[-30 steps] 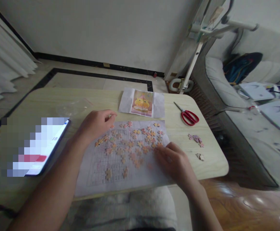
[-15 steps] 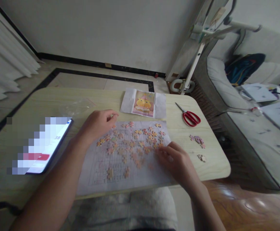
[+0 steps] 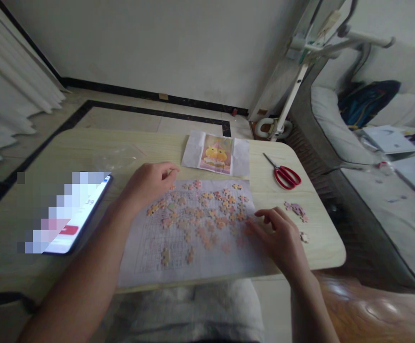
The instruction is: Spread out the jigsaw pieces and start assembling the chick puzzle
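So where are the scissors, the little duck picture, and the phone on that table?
scissors [image 3: 286,176], head view, on the red handles.
duck picture [image 3: 216,156], head view, on the middle of the printed image.
phone [image 3: 86,215], head view, on the lit screen near its right edge.

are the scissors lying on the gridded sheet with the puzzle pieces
No, the red-handled scissors lie on the bare table, off to the right of the gridded sheet and apart from it.

Bare pale wooden tabletop [image 3: 86,147] lay open toward eleven o'clock; red-handled scissors [image 3: 285,175] blocked two o'clock, a dark-framed tablet [image 3: 75,214] nine, and loose pinkish jigsaw pieces [image 3: 200,209] twelve.
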The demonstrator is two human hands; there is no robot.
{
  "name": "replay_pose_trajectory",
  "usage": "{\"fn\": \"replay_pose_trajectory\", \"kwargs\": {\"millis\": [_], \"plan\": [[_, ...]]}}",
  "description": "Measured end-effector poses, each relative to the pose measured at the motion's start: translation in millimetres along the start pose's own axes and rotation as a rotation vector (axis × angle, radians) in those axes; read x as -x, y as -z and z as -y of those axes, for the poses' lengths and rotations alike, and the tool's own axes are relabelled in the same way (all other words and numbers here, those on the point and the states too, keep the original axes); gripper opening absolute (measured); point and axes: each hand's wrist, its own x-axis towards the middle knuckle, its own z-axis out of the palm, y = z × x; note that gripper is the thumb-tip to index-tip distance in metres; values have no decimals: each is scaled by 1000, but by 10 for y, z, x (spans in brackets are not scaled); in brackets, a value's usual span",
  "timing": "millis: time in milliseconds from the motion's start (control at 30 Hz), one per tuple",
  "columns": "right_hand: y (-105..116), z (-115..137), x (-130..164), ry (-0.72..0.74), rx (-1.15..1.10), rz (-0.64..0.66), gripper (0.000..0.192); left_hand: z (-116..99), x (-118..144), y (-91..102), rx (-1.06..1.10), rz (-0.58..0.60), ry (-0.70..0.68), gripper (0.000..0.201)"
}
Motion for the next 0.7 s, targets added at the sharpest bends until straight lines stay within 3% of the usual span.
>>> {"fn": "replay_pose_trajectory", "kwargs": {"millis": [133, 333, 500, 700], "plan": [[31, 57, 123, 21, -48, 8, 19, 0, 0, 3, -8, 1, 10, 32], [-15, 365, 329, 110, -138, 148, 16, -20, 11, 0, -7, 9, 17, 33], [-94, 553, 277, 140, -99, 217, 19, -51, 19, 2, -1, 5, 12, 32], [-152, 610, 208, 158, -58, 276, 20, -56, 18, 9, 1, -4, -5, 29]]}}
